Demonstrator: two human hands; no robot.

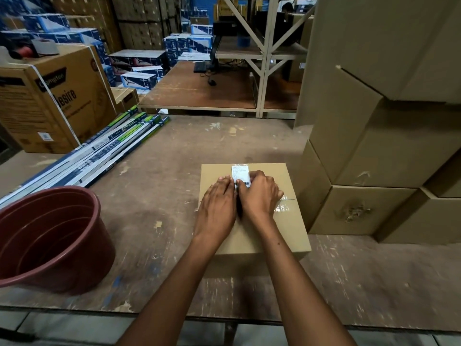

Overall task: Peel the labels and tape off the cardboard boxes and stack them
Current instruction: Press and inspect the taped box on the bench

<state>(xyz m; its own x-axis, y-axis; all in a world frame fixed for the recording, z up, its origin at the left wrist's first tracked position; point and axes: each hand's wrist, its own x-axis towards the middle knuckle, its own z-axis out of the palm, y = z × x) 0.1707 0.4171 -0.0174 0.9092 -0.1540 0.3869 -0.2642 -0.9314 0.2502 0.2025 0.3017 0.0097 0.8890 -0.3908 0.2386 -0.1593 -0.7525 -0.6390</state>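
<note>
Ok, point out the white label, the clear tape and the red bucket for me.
white label [240, 171]: head view, its printed upper part.
clear tape [282, 208]: head view, shiny strip right of the hands.
red bucket [82, 196]: head view, its far rim.

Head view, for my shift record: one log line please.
step: peeling label | box: on table | both hands at label | tape: on

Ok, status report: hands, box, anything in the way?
Both hands on the label, left hand, right hand. Label still stuck on box. Nothing in the way.
</note>
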